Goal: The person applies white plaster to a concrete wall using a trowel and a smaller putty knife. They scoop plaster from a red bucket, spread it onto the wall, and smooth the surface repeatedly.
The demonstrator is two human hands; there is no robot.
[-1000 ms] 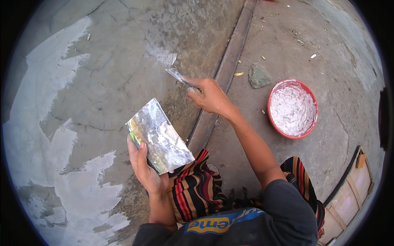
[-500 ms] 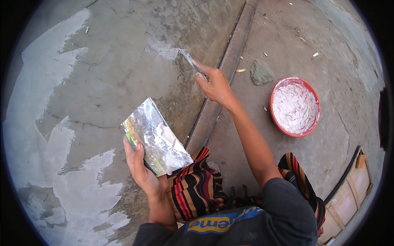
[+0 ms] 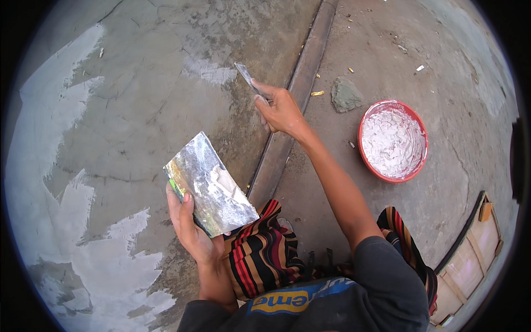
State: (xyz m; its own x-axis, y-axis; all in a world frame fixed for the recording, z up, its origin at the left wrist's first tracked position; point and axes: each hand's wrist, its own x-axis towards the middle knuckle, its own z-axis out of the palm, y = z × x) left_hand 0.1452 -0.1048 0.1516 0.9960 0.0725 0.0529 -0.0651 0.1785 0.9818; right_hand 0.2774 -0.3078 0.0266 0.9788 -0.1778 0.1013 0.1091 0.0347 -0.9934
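Observation:
My left hand (image 3: pixel 192 229) grips a flat rectangular board (image 3: pixel 193 177) by its lower left edge, thumb on top. White smears cover the board, and a lump of white putty (image 3: pixel 225 181) lies near its right edge. My right hand (image 3: pixel 283 113) is closed around a putty knife (image 3: pixel 243 74), its blade pointing up and left. The blade tip is at the right end of a thin white patch (image 3: pixel 213 72) on the grey cement wall (image 3: pixel 138 122); whether it touches the wall I cannot tell. The knife's handle is mostly hidden in my fingers.
A red bowl (image 3: pixel 362 149) of white putty stands on the ground to the right, beside a grey stone (image 3: pixel 347 95). A raised strip (image 3: pixel 301 83) runs along the wall's foot. Broad white patches (image 3: pixel 110 276) cover the wall's left. A wood-framed panel (image 3: pixel 467 260) lies at lower right.
The wall, stone and bowl have shifted slightly left in view. My right hand and the putty knife have shifted left too. The board in my left hand has barely moved.

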